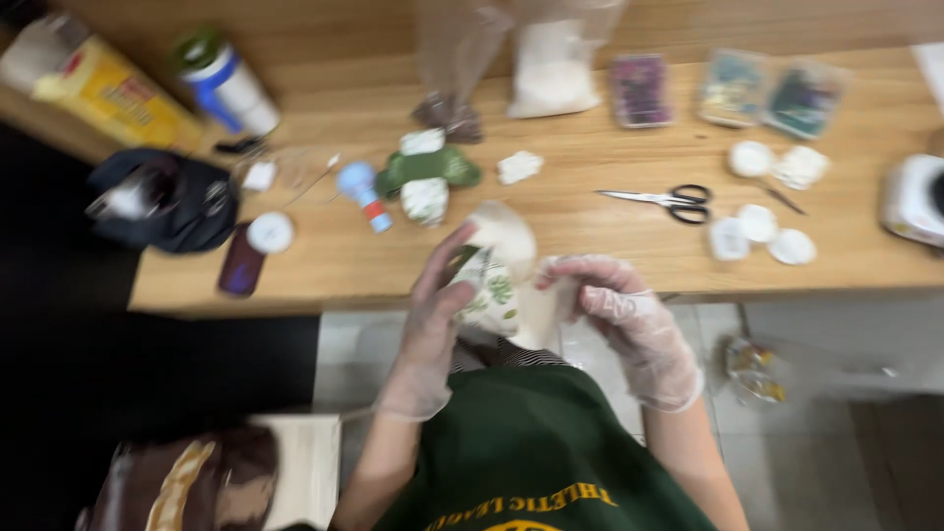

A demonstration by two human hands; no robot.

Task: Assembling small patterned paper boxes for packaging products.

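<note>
White leaf-printed cloth (497, 285) is gripped by left hand (433, 315) and right hand (615, 300).

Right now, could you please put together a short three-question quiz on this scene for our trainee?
1. True or false: both hands wear clear gloves.
2. Which tool lies on the wooden table right of the hands? A) scissors B) hammer C) pliers
3. Fill in: the left hand grips a white pouch printed with green ____.

Key:
1. True: left hand, right hand.
2. A: black-handled scissors on the table.
3. Leaves, on the pouch; the image is blurred.
</note>
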